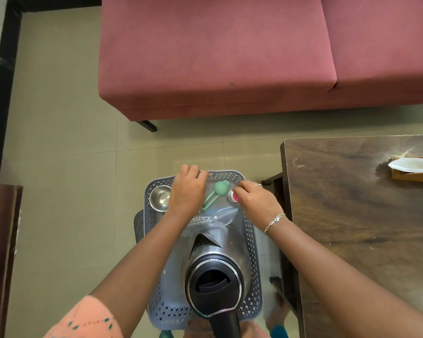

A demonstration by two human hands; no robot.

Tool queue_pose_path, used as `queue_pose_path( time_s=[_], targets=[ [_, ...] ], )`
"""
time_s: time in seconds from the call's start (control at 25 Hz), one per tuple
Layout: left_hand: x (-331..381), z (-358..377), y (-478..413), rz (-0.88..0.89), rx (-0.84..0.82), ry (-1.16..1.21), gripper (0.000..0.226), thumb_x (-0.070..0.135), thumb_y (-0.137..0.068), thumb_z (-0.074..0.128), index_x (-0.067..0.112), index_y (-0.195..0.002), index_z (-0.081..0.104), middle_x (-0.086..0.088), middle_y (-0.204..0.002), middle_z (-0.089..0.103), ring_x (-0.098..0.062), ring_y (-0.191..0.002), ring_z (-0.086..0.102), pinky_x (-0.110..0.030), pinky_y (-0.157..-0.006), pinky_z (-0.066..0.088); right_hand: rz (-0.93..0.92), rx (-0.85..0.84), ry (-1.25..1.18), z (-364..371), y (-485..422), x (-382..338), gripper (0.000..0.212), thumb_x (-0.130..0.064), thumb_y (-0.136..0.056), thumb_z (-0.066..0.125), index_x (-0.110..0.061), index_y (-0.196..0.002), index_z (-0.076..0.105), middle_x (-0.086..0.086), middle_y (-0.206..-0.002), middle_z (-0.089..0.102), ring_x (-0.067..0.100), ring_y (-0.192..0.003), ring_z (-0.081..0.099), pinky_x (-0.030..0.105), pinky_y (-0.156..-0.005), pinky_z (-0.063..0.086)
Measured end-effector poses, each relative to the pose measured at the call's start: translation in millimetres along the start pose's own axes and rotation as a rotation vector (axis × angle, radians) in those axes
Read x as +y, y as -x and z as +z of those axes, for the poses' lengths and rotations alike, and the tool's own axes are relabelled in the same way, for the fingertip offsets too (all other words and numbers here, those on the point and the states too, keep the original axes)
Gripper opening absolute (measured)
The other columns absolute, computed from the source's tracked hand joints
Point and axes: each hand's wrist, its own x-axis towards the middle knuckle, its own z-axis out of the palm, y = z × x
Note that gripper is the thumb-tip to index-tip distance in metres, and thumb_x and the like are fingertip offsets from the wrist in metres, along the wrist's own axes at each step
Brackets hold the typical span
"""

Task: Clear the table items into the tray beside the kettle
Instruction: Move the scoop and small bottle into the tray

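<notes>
Now the right hand (254, 200), with a silver bracelet (275, 222) at its wrist and a ring (258, 184) on one finger, pinches a small round pink container (234, 196) with a white rim between gathered fingertips. It does so beyond the black-lidded stainless steel kettle (215, 281) and slightly to its right. The left hand (187, 189) lies palm down beyond the kettle and to its left. Its fingers are bent over the far end of a grey perforated plastic tray (253, 252). What sits beneath them is hidden, so I cannot tell whether it grips anything.

Between the two hands lies a mint-green plastic spoon (216, 192) with a looped handle, its bowl end pointing away from the kettle. Farther left of the kettle, a small round steel bowl (160, 197) stands upright. All these rest in the tray, which is lined with a clear printed plastic sheet (213, 218); the kettle stands at its near end.

Right of the kettle is a dark wooden table (352, 203), bearing a wooden holder of white napkins (413, 165) at its far right. Beyond the kettle, across pale floor tiles (59, 142), stands a pinkish-red fabric sofa (217, 57).
</notes>
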Motion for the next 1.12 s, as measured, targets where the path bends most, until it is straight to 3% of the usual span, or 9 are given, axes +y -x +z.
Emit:
queue_pose_path(
  time_s=[0.08, 0.24, 0.52, 0.68, 0.84, 1.0, 1.12],
  targets=[
    [-7.9, -4.0, 5.6, -0.118, 0.008, 0.098, 0.022, 0.003, -0.077, 0.065, 0.004, -0.098, 0.066, -0.013, -0.089, 0.062, -0.032, -0.088, 0.053, -0.034, -0.064, 0.04, -0.034, -0.044, 0.044, 7.0, -5.1, 2.1, 0.015, -0.001, -0.088, 0.047, -0.003, -0.101, 0.054, 0.015, -0.107, 0.054, 0.031, -0.088, 0.053, 0.034, -0.057, 0.034],
    [-7.4, -5.8, 10.7, -0.124, -0.061, 0.153, 0.028, 0.013, -0.084, 0.06, 0.009, -0.111, 0.061, -0.012, -0.102, 0.06, -0.031, -0.101, 0.047, -0.037, -0.08, 0.041, -0.093, -0.088, 0.117, 15.6, -10.4, 4.9, 0.017, -0.003, -0.091, 0.045, -0.005, -0.106, 0.051, 0.013, -0.11, 0.051, 0.028, -0.096, 0.051, 0.032, -0.061, 0.031],
    [2.0, -14.7, 12.8, -0.332, -0.17, 0.313, 0.037, 0.029, -0.086, 0.06, 0.018, -0.12, 0.054, -0.005, -0.114, 0.055, -0.021, -0.11, 0.04, -0.032, -0.088, 0.037, -0.085, -0.161, 0.129, 11.0, -11.7, 1.5, 0.021, -0.005, -0.09, 0.042, -0.004, -0.11, 0.049, 0.014, -0.113, 0.047, 0.032, -0.102, 0.048, 0.04, -0.068, 0.042],
    [8.3, -37.4, 22.2, -0.377, -0.112, 0.357, 0.033, 0.025, -0.086, 0.06, 0.016, -0.117, 0.056, -0.006, -0.114, 0.055, -0.021, -0.111, 0.039, -0.027, -0.084, 0.031, 0.003, 0.018, 0.062, -3.7, 3.9, 11.0, 0.028, 0.0, -0.087, 0.045, -0.003, -0.114, 0.05, 0.014, -0.12, 0.05, 0.033, -0.104, 0.049, 0.04, -0.072, 0.047],
    [30.2, -73.5, 39.7, -0.385, 0.045, 0.376, 0.028, 0.02, -0.086, 0.061, 0.011, -0.112, 0.06, -0.009, -0.108, 0.058, -0.026, -0.111, 0.042, -0.027, -0.079, 0.032, 0.036, 0.332, -0.005, -38.5, 55.5, 33.5, 0.024, 0.005, -0.074, 0.062, 0.005, -0.098, 0.061, 0.022, -0.107, 0.06, 0.039, -0.097, 0.057, 0.043, -0.073, 0.055],
    [83.2, -109.8, 72.3, -0.247, 0.29, 0.327, 0.017, 0.011, -0.082, 0.064, 0.005, -0.098, 0.066, -0.013, -0.093, 0.063, -0.032, -0.1, 0.049, -0.029, -0.082, 0.036, 0.066, 0.504, 0.056, -68.6, 129.0, 63.6, 0.03, 0.004, -0.062, 0.076, 0.006, -0.091, 0.066, 0.025, -0.096, 0.065, 0.042, -0.084, 0.063, 0.048, -0.083, 0.053],
    [149.2, -127.4, 106.4, -0.122, 0.333, 0.278, 0.013, 0.008, -0.08, 0.065, 0.004, -0.092, 0.066, -0.012, -0.089, 0.063, -0.031, -0.094, 0.052, -0.029, -0.084, 0.037, 0.102, 0.562, 0.059, -87.3, 195.4, 91.0, 0.032, 0.004, -0.063, 0.077, 0.007, -0.093, 0.067, 0.026, -0.097, 0.065, 0.044, -0.086, 0.064, 0.054, -0.088, 0.049]
  ],
)
